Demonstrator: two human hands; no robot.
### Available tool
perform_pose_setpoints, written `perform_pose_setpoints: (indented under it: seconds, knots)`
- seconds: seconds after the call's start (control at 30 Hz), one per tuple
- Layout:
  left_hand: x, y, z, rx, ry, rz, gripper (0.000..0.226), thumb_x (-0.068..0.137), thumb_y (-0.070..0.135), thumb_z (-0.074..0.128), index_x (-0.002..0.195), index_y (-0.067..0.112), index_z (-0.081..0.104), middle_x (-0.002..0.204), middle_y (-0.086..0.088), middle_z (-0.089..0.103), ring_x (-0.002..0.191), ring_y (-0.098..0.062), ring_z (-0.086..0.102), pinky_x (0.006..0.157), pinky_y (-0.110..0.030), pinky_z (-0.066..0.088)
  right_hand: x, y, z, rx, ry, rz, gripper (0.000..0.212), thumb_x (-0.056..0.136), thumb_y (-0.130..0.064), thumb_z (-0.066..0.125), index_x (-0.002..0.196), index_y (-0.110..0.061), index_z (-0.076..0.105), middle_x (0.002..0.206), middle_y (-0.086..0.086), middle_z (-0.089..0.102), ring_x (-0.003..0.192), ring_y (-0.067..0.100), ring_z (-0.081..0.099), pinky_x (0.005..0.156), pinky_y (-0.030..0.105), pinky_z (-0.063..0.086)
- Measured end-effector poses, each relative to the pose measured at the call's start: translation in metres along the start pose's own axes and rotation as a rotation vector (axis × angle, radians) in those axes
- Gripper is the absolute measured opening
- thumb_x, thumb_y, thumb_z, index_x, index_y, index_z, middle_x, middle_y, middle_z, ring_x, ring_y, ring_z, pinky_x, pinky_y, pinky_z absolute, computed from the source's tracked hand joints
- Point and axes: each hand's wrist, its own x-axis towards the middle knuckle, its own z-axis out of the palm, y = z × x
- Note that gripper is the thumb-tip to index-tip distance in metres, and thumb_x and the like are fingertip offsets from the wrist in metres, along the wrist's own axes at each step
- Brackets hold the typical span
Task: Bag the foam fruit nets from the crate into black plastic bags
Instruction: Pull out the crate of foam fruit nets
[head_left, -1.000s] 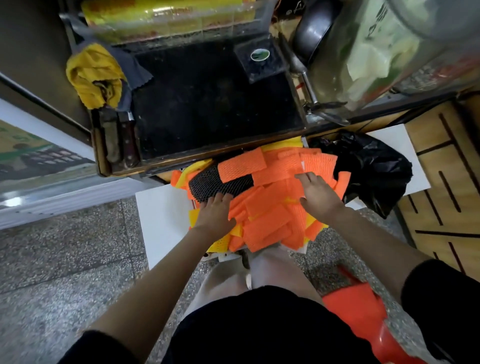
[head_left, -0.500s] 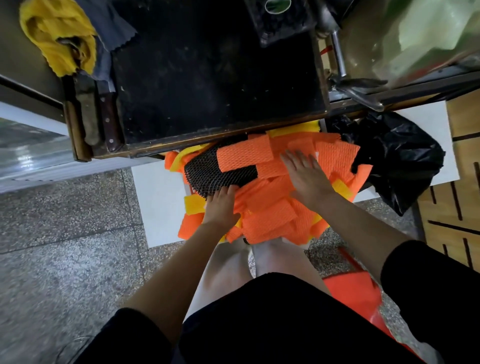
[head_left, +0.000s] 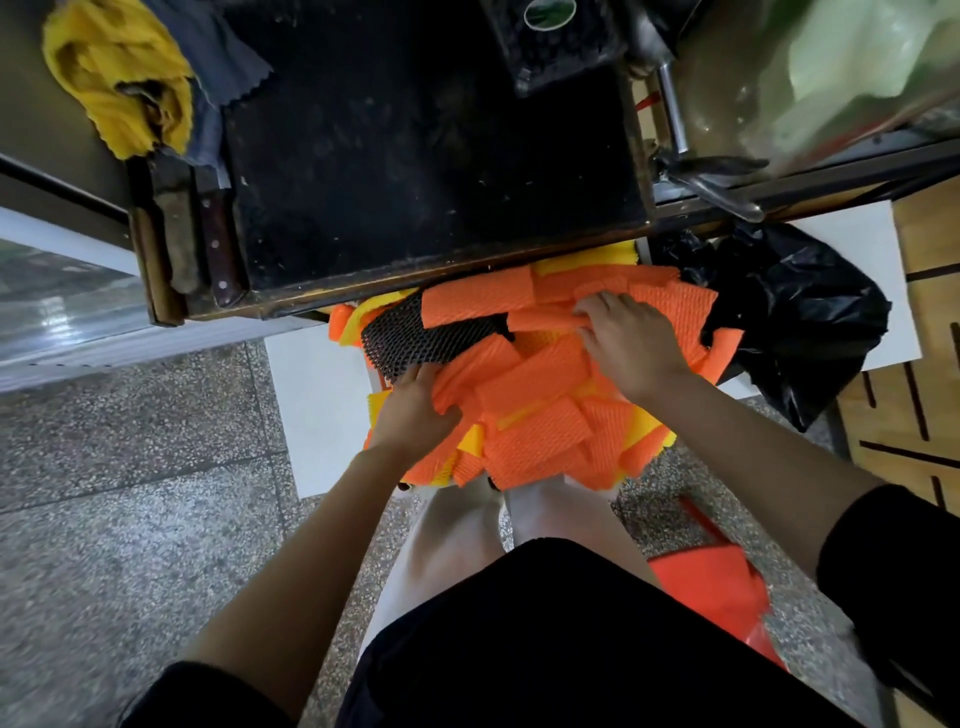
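A heap of orange foam fruit nets (head_left: 535, 410), with some yellow ones and one black net (head_left: 415, 338), lies in front of my knees, hiding the crate beneath. My left hand (head_left: 415, 410) grips the left side of the heap, fingers curled into the orange nets just below the black net. My right hand (head_left: 631, 338) curls over the upper right of the heap and holds orange nets there. A crumpled black plastic bag (head_left: 800, 312) lies right of the heap, touching it.
A black worktop (head_left: 426, 145) overhangs the heap at the back. A yellow cloth (head_left: 119, 78) and a knife handle (head_left: 218, 244) sit at its left. White board (head_left: 317, 405) lies on the speckled floor. A red dustpan-like thing (head_left: 722, 587) is by my right leg. Wooden slats (head_left: 930, 364) stand right.
Both hands went from lying flat on the heap to curling into the nets. My right hand moved toward the back of the heap. The camera dipped closer.
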Motion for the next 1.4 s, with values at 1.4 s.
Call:
perform_pose_setpoints:
  seconds: [1.4]
  knots:
    - [-0.078,0.160,0.005,-0.759,-0.160,0.067,0.013,0.098,0.013,0.042,0.111,0.011,0.046,0.101,-0.003,0.055,0.091,-0.021,0.057,0.079,-0.032,0.046,-0.136,-0.051,-0.041,1.130,0.239,0.614,0.063,0.083,-0.030,0.069,0.135,-0.016,0.038,0.132,-0.002,0.049,0.119,0.014,0.050,0.097,0.032,0.046]
